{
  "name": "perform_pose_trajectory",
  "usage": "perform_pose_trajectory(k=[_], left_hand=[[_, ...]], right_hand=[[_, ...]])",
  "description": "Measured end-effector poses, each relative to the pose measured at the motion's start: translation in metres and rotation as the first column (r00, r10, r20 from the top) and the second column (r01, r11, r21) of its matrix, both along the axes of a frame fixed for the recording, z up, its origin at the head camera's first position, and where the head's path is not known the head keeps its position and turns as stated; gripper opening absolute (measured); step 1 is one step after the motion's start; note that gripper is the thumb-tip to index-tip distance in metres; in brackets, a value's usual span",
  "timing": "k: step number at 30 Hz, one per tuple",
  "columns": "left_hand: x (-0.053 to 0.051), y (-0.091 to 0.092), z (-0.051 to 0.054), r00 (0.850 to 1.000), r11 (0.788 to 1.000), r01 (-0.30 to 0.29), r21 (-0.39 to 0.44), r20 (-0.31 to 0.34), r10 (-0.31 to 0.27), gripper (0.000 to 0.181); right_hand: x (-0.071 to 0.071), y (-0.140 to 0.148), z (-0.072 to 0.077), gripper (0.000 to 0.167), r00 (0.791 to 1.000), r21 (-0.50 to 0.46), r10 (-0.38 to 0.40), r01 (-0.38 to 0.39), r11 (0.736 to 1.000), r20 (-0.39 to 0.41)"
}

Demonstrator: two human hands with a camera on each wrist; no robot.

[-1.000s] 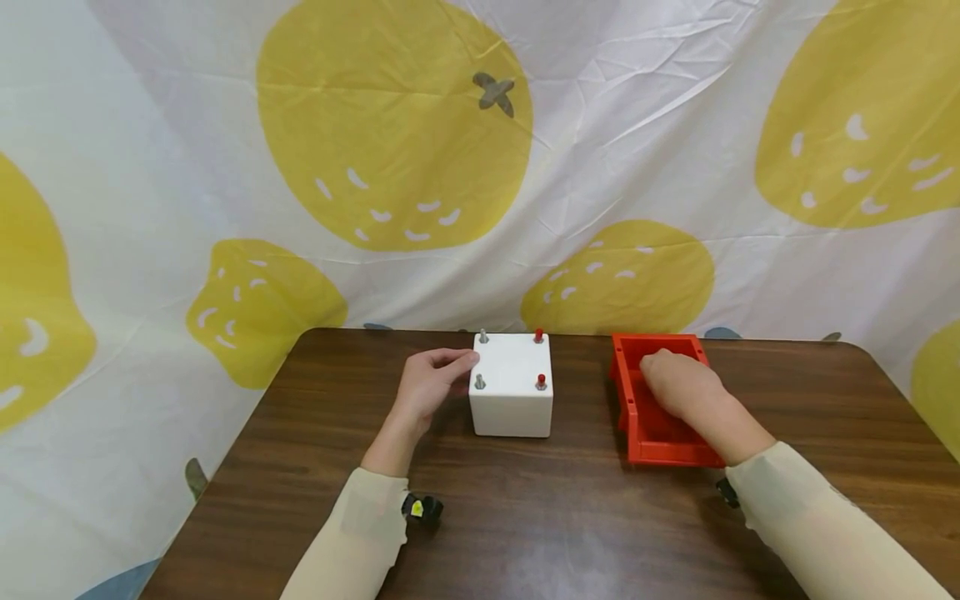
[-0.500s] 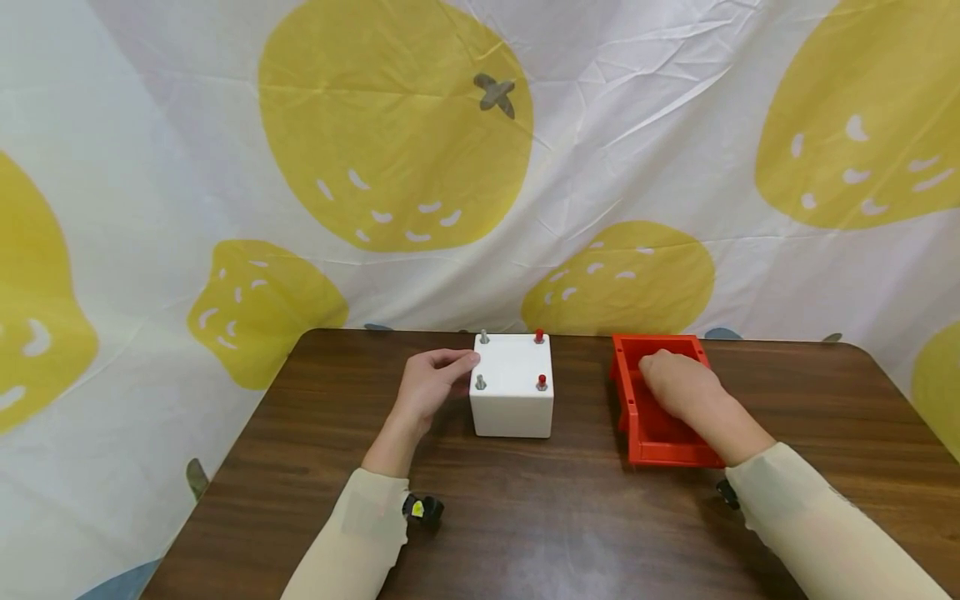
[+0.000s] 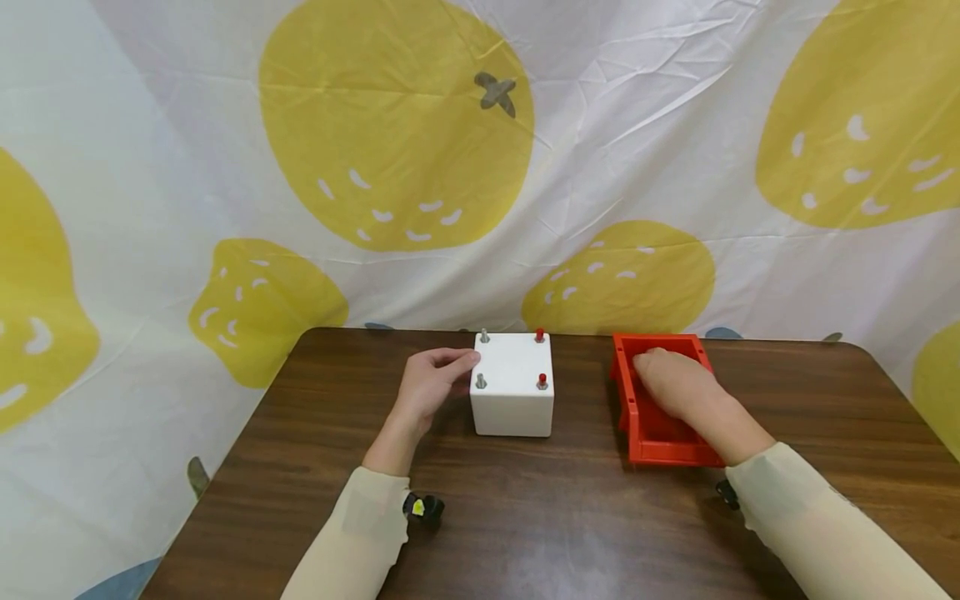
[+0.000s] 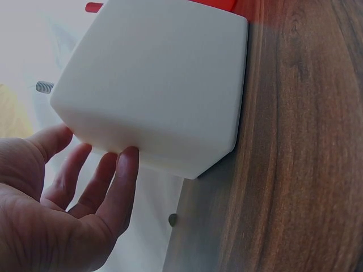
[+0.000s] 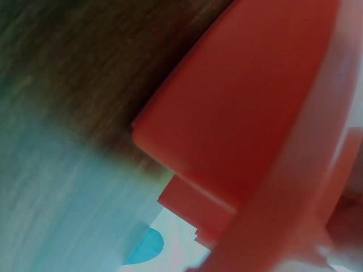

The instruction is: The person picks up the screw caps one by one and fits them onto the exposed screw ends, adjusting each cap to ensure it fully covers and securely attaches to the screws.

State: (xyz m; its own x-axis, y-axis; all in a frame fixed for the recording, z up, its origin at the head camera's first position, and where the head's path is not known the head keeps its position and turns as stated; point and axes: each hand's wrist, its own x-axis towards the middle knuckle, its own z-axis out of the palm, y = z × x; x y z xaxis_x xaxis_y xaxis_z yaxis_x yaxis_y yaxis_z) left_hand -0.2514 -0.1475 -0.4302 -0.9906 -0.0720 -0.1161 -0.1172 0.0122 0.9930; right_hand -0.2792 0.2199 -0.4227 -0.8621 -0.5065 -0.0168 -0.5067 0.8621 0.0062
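A white block (image 3: 513, 372) stands on the table, with a bolt upright at each top corner. The bolts on its left, such as the front silver bolt (image 3: 481, 381), are bare metal. On the right side, the front red-tipped bolt (image 3: 542, 381) and the back one carry red ends. My left hand (image 3: 431, 381) touches the block's left side; in the left wrist view the thumb and fingertips (image 4: 128, 156) rest against it without wrapping round. My right hand (image 3: 675, 383) reaches down into a red bin (image 3: 671, 454). Its fingertips and anything between them are hidden.
The brown wooden table (image 3: 555, 517) runs back to a white cloth (image 3: 420, 292) printed with yellow fruit. In the right wrist view, the red bin's outer wall (image 5: 238, 102) fills much of the picture and blocks sight of its inside.
My right hand has shifted slightly left inside the red bin. The left hand and the white block stay where they were.
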Motion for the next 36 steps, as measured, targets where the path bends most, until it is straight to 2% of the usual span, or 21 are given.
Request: perform_pose_trajectory(k=[3,12,23,36], left_hand=[[0.0,0.0,0.0,1.0,1.0,0.004,0.007,-0.007,-0.004,0.029],[-0.001,-0.001,-0.002,1.0,1.0,0.017,0.023,-0.018,-0.016,0.031],[0.0,0.0,-0.001,1.0,1.0,0.018,0.019,-0.014,-0.018,0.031],[-0.001,-0.001,-0.002,1.0,1.0,0.021,0.019,-0.024,-0.021,0.031]], right_hand=[[0.001,0.0,0.0,0.021,1.0,-0.01,-0.006,0.006,1.0,0.004],[-0.003,0.001,-0.005,0.02,1.0,-0.056,0.004,-0.005,0.998,-0.01],[-0.009,0.005,-0.012,0.019,0.998,-0.165,-0.009,0.018,0.986,0.056],[-0.007,0.005,-0.009,0.018,0.999,-0.152,0.011,-0.006,0.988,0.037]])
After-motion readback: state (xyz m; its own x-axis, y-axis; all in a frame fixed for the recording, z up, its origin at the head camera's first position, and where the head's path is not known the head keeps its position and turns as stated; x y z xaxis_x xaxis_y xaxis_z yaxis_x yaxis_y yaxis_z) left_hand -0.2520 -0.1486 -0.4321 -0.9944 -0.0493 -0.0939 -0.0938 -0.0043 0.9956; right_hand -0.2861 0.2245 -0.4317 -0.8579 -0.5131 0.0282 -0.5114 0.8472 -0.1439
